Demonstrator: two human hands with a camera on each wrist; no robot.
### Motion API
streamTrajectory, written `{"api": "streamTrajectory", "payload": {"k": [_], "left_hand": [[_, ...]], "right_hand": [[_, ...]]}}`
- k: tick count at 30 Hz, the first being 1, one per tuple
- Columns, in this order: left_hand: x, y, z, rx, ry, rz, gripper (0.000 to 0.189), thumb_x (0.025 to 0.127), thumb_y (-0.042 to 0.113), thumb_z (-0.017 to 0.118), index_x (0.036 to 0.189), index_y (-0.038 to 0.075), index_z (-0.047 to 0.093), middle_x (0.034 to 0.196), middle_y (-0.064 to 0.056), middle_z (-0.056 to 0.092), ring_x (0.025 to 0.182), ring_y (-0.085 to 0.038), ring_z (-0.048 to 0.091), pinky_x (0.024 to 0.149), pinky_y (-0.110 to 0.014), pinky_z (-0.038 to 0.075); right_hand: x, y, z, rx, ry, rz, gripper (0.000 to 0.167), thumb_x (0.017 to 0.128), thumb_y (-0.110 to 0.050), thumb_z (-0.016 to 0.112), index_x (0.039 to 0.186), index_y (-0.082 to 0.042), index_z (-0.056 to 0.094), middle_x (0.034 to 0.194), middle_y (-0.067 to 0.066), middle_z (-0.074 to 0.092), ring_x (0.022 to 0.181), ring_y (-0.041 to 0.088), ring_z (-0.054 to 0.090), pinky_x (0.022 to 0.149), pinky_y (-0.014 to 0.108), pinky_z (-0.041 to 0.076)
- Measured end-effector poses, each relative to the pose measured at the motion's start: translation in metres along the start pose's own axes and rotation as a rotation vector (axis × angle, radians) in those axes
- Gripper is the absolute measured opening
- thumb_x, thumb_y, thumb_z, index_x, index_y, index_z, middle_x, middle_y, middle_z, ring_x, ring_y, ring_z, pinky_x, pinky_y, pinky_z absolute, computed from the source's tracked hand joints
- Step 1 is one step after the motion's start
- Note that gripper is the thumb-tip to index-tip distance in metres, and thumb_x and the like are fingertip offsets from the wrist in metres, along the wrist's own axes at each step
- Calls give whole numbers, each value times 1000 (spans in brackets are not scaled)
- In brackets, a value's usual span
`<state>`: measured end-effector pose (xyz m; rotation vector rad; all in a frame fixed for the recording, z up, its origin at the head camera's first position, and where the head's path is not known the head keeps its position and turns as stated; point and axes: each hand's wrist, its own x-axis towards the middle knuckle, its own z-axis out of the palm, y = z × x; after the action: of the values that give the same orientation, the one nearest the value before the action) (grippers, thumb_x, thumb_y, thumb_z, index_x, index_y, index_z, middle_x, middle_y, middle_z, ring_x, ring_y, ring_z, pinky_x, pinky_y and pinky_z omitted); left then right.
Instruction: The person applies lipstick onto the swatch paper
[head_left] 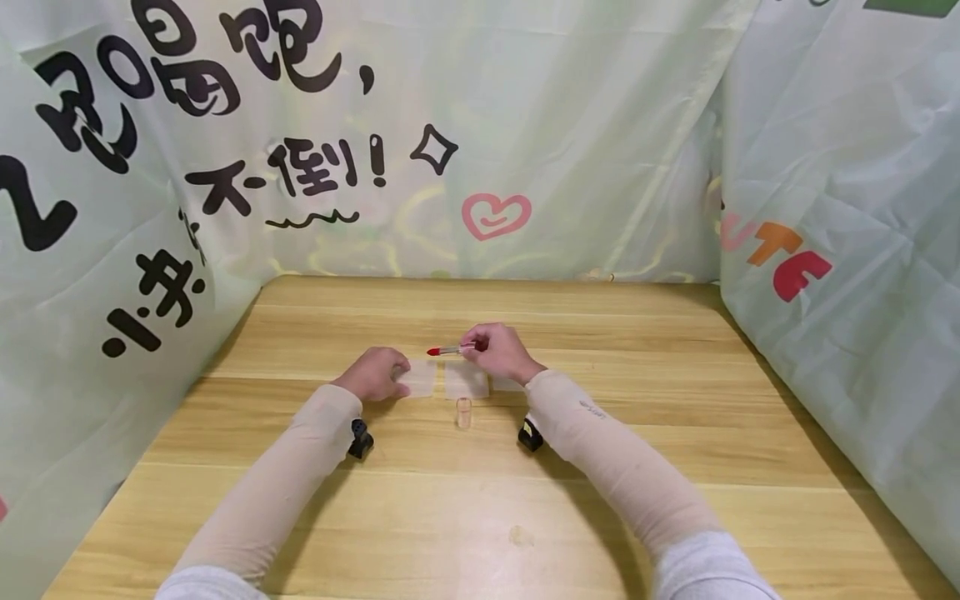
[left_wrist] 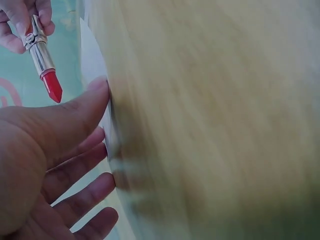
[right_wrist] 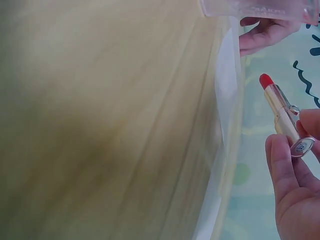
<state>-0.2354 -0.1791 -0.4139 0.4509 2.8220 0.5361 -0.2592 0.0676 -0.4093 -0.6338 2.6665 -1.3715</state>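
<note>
A red lipstick (head_left: 448,350) in a silvery-gold tube is pinched by its base between the fingers and thumb of my right hand (head_left: 501,348). In the left wrist view the red tip of the lipstick (left_wrist: 44,65) points down, bare. My left hand (head_left: 375,373) rests at the left white paper (head_left: 420,379), thumb and fingers spread and touching its edge or the table. Beside it lies the middle white paper (head_left: 467,380). A clear pinkish cap (head_left: 464,413) stands on the table in front of the papers.
A third white paper (head_left: 506,384) is partly hidden by the right wrist. The wooden table (head_left: 480,508) bears a small pale mark near its front. Printed cloth curtains (head_left: 600,125) enclose the table at the back and both sides.
</note>
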Motion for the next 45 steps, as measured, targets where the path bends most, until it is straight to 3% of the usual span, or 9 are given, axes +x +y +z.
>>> {"api": "streamTrajectory", "payload": {"k": [6,11,18,25,32,45], "left_hand": [[2,-2,-1,-2,9,3,38,82,20,80,112,1,68,122,-16,62,120,-35,52,104,-46,40],[3,-5,-3,-20,-6,5,38,81,21,81,111,2,69,122,-15,63,120,-34,52,104,-46,40],[2,-9,-8,-63,-14,-26,39,82,21,80,114,3,67,124,-16,61,118,-34,51,103,-50,39],[1,-12,-9,-33,-22,15,38,80,20,82,111,3,68,122,-16,62,121,-36,51,104,-50,38],[3,-17,-6,29,2,74,35,79,20,82,106,2,70,115,-13,66,116,-35,55,102,-48,41],[2,-19,-4,19,16,89,35,79,22,83,105,3,71,114,-14,67,114,-35,56,100,-48,42]], "right_hand": [[4,-6,4,-24,-8,-10,10,90,-9,69,98,-6,73,90,2,68,79,15,58,71,27,49],[8,-8,8,-52,-40,-28,9,90,-7,68,98,-4,73,87,3,69,74,13,57,67,25,48],[13,-6,12,-113,-62,-57,11,91,-7,67,99,-4,72,86,1,69,73,11,57,67,24,49],[17,-10,16,-164,-83,-59,9,92,-9,67,98,-7,72,80,-2,66,68,11,52,64,23,45],[17,-15,20,-177,-97,-74,12,92,-9,66,102,-6,73,92,1,70,77,11,59,71,24,49],[18,-13,25,-176,-100,-56,14,93,-10,65,104,-5,72,89,1,69,75,12,58,67,24,48]]}}
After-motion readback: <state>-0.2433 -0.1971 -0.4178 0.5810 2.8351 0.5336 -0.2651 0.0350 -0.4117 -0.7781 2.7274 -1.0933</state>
